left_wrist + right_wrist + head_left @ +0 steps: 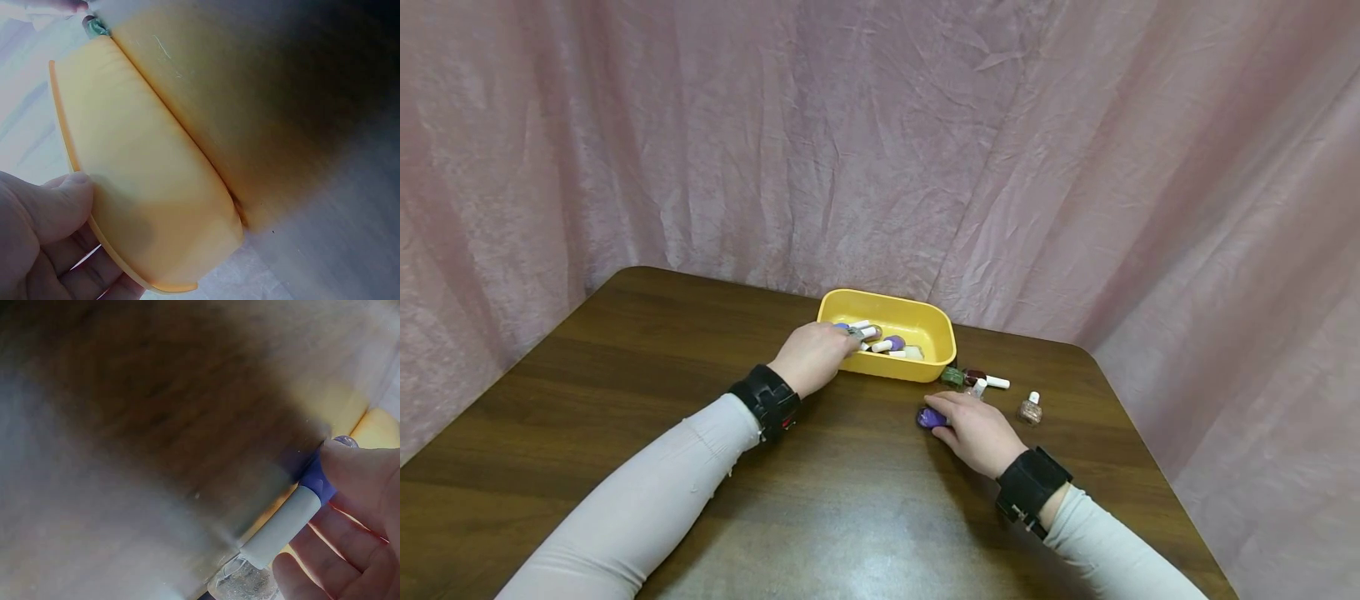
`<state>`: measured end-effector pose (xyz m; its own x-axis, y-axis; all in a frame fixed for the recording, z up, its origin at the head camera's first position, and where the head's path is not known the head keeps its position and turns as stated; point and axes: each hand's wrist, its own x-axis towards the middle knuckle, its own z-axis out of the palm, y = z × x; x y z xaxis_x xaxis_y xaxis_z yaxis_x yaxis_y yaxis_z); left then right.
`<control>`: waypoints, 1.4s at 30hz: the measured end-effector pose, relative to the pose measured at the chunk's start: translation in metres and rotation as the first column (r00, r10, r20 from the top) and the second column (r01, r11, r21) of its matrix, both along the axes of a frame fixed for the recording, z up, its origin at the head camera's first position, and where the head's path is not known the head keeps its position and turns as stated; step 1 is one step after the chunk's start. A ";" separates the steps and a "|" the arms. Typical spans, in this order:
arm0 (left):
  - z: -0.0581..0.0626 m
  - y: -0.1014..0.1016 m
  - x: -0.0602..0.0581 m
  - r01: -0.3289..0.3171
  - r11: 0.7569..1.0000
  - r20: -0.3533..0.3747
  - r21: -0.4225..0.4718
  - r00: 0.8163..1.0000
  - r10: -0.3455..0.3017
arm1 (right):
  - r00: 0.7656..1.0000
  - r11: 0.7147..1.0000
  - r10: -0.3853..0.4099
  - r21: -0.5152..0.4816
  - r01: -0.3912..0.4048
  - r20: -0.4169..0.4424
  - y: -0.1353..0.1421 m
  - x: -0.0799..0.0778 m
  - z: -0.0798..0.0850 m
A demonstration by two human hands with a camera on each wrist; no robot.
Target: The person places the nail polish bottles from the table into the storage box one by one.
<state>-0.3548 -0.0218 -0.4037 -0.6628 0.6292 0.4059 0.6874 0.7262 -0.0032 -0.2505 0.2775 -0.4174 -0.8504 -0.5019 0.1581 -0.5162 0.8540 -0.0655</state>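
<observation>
A pink curtain [880, 150] is hung behind the brown tabletop [662, 375]. There, a yellow tray [910, 370] is seen. Its wall is gripped by the left hand [812, 357]; the thumb outside is shown only by the left wrist view. In front of the tray, a purple bottle [931, 417] is pinched between thumb and bent fingers of the right hand [977, 429]; its pale cap [284, 525] is shown clearly by the right wrist view.

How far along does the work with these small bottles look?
Probably partway, if they are being loaded into the bin. Done: several bottles lie in the yellow bin. In hand: the right hand grips a purple bottle; the left hand holds the bin's rim. Apparently left: a green bottle, dark red bottle, glittery bottle and another white-capped bottle, all outside the bin.
</observation>
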 end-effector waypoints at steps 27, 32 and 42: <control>0.001 0.000 0.000 -0.006 1.000 -0.002 -0.012 1.000 0.006 | 1.000 1.000 -0.020 0.017 0.020 -0.006 -0.005 0.000 0.000; 0.000 0.000 0.000 -0.003 1.000 -0.013 -0.008 1.000 0.003 | 1.000 1.000 -0.019 0.018 0.020 -0.008 -0.005 0.000 0.000; 0.000 0.000 0.000 -0.009 1.000 -0.002 -0.010 1.000 0.009 | 1.000 1.000 -0.014 0.025 0.015 -0.019 -0.005 -0.001 -0.001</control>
<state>-0.3550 -0.0215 -0.4035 -0.6675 0.6275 0.4009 0.6811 0.7321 -0.0121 -0.2513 0.2729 -0.4184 -0.8544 -0.4937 0.1621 -0.5049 0.8625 -0.0343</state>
